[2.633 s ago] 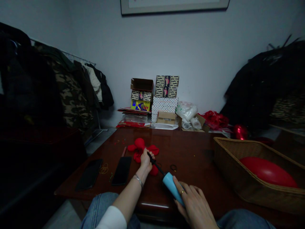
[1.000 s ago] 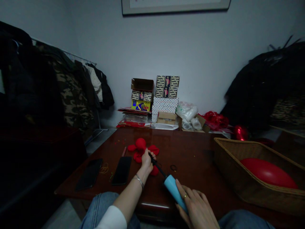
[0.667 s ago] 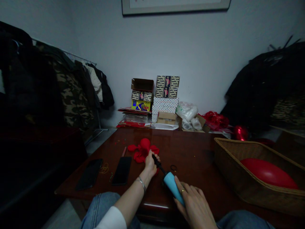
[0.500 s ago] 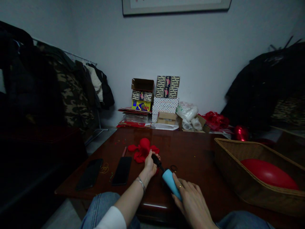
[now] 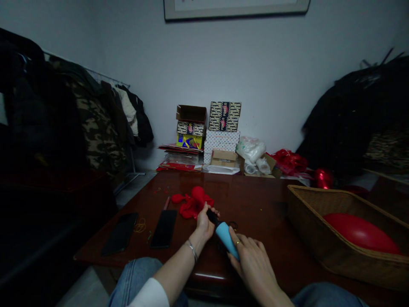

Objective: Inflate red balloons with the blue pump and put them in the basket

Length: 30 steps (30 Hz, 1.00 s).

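Two phones (image 5: 163, 228) at the left of the worktop (image 5: 262, 204), rubber bands (image 5: 139, 226) between them. Next right, near the middle, red balloon (image 5: 194, 201), lumpy and only partly filled, on the wood just beyond the left hand (image 5: 204, 221). Left hand clenched around the black nozzle end of the pump (image 5: 225, 235), seemingly pinching the balloon's neck onto it; the neck itself hidden by the fingers. Pump slanting back toward the body, blue barrel close up to the left hand, hardly any rod showing. Right hand (image 5: 252, 264) wrapped around the barrel's near end. Looks like the bottom of a push stroke, mid-inflation. Calls next, by that reading, for a straight pull back on the barrel and a firm pinch at the nozzle to keep the neck from slipping. Far right, basket (image 5: 306, 221) holding a full balloon (image 5: 358, 232), well apart.
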Available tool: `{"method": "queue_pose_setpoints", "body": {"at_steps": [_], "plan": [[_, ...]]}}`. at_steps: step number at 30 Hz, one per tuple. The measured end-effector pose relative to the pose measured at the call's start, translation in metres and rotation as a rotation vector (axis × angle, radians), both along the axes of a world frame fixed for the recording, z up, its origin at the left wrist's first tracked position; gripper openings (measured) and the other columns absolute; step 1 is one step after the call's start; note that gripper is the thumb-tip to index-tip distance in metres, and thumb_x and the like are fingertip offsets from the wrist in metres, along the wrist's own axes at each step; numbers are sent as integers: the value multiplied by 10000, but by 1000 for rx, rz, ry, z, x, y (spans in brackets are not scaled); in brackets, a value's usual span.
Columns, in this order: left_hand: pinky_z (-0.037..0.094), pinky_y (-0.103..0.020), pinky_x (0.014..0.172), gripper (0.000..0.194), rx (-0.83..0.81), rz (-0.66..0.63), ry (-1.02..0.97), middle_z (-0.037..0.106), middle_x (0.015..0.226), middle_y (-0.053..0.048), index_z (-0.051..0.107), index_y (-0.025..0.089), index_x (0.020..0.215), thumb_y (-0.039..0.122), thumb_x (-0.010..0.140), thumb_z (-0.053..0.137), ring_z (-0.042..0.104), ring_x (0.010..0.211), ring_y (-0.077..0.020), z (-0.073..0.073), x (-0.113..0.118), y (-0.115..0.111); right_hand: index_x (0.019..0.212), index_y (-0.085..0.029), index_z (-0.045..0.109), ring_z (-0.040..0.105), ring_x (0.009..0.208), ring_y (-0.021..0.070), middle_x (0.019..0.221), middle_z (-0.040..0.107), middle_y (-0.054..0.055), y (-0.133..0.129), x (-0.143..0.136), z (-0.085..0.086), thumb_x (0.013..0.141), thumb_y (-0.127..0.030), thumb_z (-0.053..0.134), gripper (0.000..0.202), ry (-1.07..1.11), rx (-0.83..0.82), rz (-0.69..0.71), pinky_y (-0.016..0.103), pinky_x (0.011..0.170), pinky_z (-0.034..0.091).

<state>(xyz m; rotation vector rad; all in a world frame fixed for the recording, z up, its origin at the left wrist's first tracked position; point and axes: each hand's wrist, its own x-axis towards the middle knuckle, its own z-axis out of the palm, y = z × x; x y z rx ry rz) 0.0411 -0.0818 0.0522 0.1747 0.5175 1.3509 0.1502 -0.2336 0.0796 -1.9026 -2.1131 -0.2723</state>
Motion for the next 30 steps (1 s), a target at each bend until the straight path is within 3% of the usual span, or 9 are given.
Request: {"method": "queue_pose_setpoints", "body": {"at_steps": [4, 10, 15, 20, 30], "plan": [[381, -199, 420, 275, 15, 56, 95, 450, 527, 30, 443, 173, 664, 340, 803, 611, 435, 424, -83, -3, -1, 3, 1354, -218, 410, 572, 947, 234, 1060, 640, 86, 5, -10, 2, 809, -209, 528, 558, -41, -14, -9, 373, 827, 361], [301, -174, 368, 227, 0, 143, 216, 414, 492, 46, 403, 183, 662, 256, 863, 481, 384, 384, -66, 0, -5, 8, 1371, -222, 388, 564, 946, 242, 1091, 628, 86, 6, -17, -1, 807, -210, 534, 583, -43, -22, -12, 387, 840, 355], [269, -164, 350, 215, -10, 187, 240, 390, 483, 60, 394, 186, 664, 253, 845, 488, 363, 361, -58, 1, -12, 18, 1361, -241, 401, 558, 972, 236, 1125, 622, 77, 2, -16, -6, 813, -216, 530, 564, -21, -7, 10, 386, 852, 351], [256, -163, 347, 215, 12, 207, 206, 363, 474, 65, 380, 189, 653, 228, 854, 448, 353, 356, -57, 0, -20, 27, 1378, -260, 371, 561, 967, 232, 1156, 614, 57, -7, -5, -15, 802, -224, 529, 599, 4, 25, 49, 396, 853, 359], [263, -167, 351, 190, 31, 206, 214, 376, 484, 62, 385, 188, 662, 217, 823, 481, 370, 363, -59, -1, -19, 28, 1417, -267, 283, 597, 872, 213, 1148, 634, 44, -33, 36, -47, 785, -336, 561, 695, 19, 172, 146, 351, 777, 408]]}}
